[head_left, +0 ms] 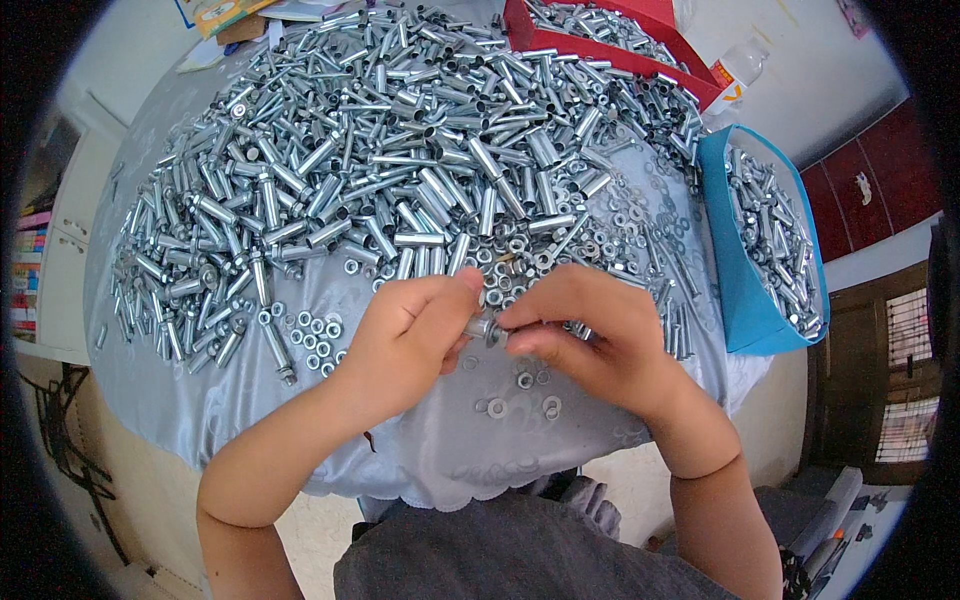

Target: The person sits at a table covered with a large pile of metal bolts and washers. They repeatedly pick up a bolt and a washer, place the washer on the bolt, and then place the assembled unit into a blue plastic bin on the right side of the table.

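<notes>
1. The left hand (405, 335) and right hand (590, 335) both pinch one small metal bolt (482, 327) between their fingertips.
2. The bolt sits just below the big bolt pile (400, 150) on the tabletop (450, 450).
3. A blue box (765, 250) stands right of the pile.

Silver metal sleeves (400, 170), pale grey tablecloth (450, 450), blue box (740, 290), red box (610, 50)

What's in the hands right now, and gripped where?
A small silver metal part, pinched between the fingertips of the left hand and right hand. Fingers hide most of it, so the exact grip spot cannot be told.
</notes>
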Demonstrator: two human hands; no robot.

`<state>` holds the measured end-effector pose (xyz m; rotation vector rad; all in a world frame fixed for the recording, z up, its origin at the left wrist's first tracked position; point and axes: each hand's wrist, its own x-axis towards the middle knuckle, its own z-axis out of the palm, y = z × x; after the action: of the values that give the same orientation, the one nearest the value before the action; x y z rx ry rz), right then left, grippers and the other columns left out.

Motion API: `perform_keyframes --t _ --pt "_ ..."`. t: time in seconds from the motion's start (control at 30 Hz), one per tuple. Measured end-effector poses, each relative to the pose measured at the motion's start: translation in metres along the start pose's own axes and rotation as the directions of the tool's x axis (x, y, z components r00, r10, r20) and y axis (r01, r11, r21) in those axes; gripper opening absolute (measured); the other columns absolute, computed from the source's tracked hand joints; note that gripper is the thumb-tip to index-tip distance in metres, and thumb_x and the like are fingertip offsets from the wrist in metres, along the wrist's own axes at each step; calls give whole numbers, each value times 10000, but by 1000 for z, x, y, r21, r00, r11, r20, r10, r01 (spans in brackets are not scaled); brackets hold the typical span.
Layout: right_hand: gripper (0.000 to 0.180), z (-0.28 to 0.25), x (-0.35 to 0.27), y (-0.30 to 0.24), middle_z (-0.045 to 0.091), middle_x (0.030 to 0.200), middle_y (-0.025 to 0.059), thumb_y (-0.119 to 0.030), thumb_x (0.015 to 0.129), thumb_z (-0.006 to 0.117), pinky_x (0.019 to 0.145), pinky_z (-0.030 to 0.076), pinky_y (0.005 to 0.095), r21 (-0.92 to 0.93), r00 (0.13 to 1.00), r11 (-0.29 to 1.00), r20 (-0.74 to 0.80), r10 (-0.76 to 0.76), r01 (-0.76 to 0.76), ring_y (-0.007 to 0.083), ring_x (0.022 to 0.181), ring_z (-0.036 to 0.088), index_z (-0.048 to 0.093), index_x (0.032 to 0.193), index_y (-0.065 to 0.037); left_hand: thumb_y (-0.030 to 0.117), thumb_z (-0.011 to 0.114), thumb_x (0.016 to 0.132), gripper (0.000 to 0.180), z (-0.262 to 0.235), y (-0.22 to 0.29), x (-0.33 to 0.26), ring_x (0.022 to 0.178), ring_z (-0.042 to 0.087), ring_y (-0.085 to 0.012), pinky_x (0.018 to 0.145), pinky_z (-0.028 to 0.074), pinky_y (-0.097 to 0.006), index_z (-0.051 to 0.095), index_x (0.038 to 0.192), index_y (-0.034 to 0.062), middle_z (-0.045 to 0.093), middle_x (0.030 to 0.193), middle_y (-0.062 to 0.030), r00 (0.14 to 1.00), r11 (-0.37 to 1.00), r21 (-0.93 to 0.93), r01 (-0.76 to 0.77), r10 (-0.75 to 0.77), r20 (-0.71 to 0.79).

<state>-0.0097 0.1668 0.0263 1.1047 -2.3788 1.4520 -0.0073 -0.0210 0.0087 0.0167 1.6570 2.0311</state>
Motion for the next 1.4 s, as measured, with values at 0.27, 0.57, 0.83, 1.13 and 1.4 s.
perform_keyframes --t 0.27,0.57,0.83,1.13,1.4 --pt "297 6 -1 2 613 822 109 -84 685 699 613 478 321 -182 988 974 -49 -147 136 238 715 602 606 965 -45 310 463 903 367 -3 0 6 456 380 -41 405 302 -202 491 642 53 450 576 18 997 998 -28 61 -62 -39" --pt "285 2 1 -1 608 760 70 -136 667 719 578 467 315 -237 998 970 -23 -61 54 237 662 595 606 920 -69 321 462 900 356 0 2 1 459 404 -44 416 317 -192 537 694 41 480 586 6 997 999 37 27 -24 -76" --pt "255 5 -3 7 597 721 72 -152 662 722 568 467 335 -306 990 945 -44 -131 111 245 630 588 599 866 -65 336 453 902 382 -2 0 3 472 414 -37 422 320 -197 539 672 42 480 572 17 997 989 151 -5 17 -78" --pt "253 6 -3 7 592 731 72 -165 666 723 563 467 337 -297 987 943 -14 -159 148 244 629 585 590 857 -64 325 443 910 391 -1 -2 4 500 403 -31 449 322 -205 528 653 42 478 571 27 996 980 192 -54 67 -60" --pt "290 6 0 7 584 697 61 -182 612 761 501 448 302 -315 988 940 -30 -149 132 216 579 572 614 835 -69 306 443 913 395 2 0 1 518 384 -31 459 310 -213 516 632 39 458 563 35 994 983 177 -40 57 -93"
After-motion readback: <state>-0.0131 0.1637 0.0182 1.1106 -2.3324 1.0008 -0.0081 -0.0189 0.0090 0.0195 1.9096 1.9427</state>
